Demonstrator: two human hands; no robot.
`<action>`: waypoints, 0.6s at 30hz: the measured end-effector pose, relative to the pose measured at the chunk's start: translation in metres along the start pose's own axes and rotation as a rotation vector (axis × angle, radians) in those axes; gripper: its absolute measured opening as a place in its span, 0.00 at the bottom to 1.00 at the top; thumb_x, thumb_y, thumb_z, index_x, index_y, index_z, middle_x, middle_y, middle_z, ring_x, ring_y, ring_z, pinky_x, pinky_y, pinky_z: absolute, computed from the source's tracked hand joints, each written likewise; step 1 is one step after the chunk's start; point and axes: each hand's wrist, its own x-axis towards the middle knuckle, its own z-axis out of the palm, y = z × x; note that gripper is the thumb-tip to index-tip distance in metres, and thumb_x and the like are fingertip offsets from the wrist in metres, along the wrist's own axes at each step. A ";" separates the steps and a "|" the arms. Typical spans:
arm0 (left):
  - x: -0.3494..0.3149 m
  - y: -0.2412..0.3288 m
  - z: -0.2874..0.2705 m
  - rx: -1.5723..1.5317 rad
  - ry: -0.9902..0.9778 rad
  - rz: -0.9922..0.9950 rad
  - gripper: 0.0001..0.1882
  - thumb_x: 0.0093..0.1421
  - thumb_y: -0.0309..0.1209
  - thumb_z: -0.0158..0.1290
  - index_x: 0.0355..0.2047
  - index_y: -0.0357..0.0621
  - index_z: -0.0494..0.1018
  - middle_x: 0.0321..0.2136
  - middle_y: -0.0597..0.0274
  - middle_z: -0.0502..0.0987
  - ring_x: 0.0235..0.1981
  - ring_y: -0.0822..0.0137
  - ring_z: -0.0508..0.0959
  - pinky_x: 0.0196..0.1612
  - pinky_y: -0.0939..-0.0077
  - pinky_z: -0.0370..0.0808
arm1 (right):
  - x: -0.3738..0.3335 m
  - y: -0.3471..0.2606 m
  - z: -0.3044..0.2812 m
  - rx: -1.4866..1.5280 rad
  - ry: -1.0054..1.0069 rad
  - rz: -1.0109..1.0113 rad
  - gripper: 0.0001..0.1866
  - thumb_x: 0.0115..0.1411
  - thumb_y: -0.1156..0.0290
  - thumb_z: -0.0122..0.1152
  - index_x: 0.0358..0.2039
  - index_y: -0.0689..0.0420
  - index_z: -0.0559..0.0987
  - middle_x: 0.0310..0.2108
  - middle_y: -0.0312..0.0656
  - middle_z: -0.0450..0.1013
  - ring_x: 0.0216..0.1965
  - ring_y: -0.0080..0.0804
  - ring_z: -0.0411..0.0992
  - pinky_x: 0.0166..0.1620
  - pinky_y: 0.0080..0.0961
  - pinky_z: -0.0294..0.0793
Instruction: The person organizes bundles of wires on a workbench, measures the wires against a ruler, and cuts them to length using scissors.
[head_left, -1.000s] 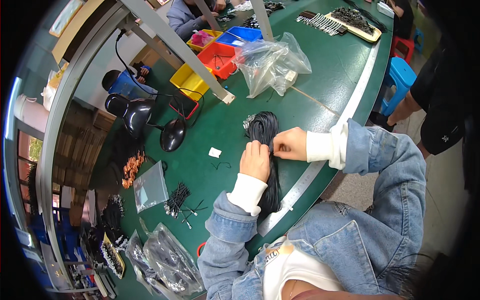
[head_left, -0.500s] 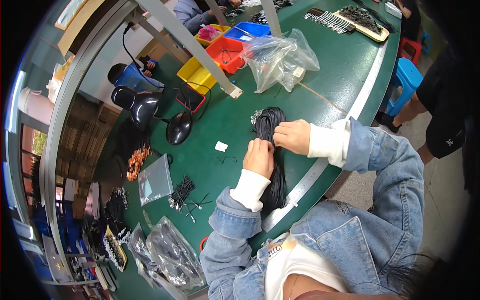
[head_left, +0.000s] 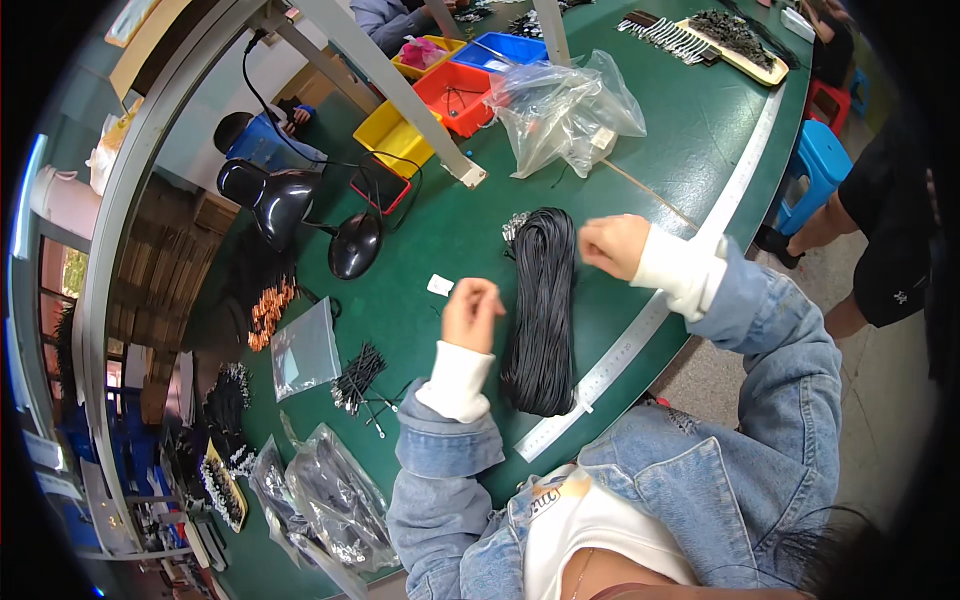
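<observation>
A long folded bundle of thin black cables (head_left: 543, 310) lies on the green tabletop in front of me, silvery connector ends (head_left: 515, 228) at its far left. My left hand (head_left: 471, 315) is raised left of the bundle, apart from it. Its fingers are curled and smeared by motion. On the bundle's other side, near its far end, my right hand (head_left: 613, 246) also hovers clear of the cables. Its bent fingers are blurred, so whether anything small is in them cannot be seen. A small white tag (head_left: 440, 285) lies beside my left hand.
A steel ruler strip (head_left: 610, 368) follows the table edge. Beyond the bundle are a clear plastic bag (head_left: 570, 115) and red (head_left: 455, 98), yellow (head_left: 395, 137) and blue bins. A black lamp (head_left: 355, 245), bagged cables (head_left: 335, 495) and a short cable bunch (head_left: 360, 375) sit left.
Both hands have let go of the cable bundle and moved apart, the left one leftward and the right one rightward. The bundle now shows its full length.
</observation>
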 end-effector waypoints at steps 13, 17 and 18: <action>-0.057 0.013 0.040 0.722 -0.041 -0.081 0.43 0.35 0.47 0.62 0.45 0.31 0.59 0.37 0.44 0.68 0.38 0.51 0.72 0.41 0.67 0.69 | -0.019 -0.057 0.057 1.922 -0.242 0.919 0.20 0.48 0.66 0.63 0.39 0.58 0.69 0.38 0.41 0.69 0.41 0.31 0.68 0.47 0.30 0.66; -0.070 0.031 0.047 0.688 0.033 0.069 0.39 0.39 0.45 0.61 0.46 0.33 0.60 0.35 0.49 0.66 0.33 0.54 0.71 0.36 0.69 0.70 | -0.001 -0.071 0.058 2.010 -0.140 0.989 0.19 0.47 0.67 0.63 0.38 0.58 0.70 0.34 0.41 0.71 0.35 0.33 0.71 0.40 0.31 0.71; -0.071 0.035 0.047 0.655 0.023 0.131 0.38 0.40 0.44 0.61 0.46 0.34 0.61 0.34 0.51 0.66 0.31 0.57 0.71 0.34 0.72 0.70 | 0.001 -0.070 0.056 2.030 -0.157 1.016 0.18 0.47 0.68 0.63 0.38 0.58 0.70 0.33 0.42 0.72 0.32 0.33 0.72 0.38 0.31 0.73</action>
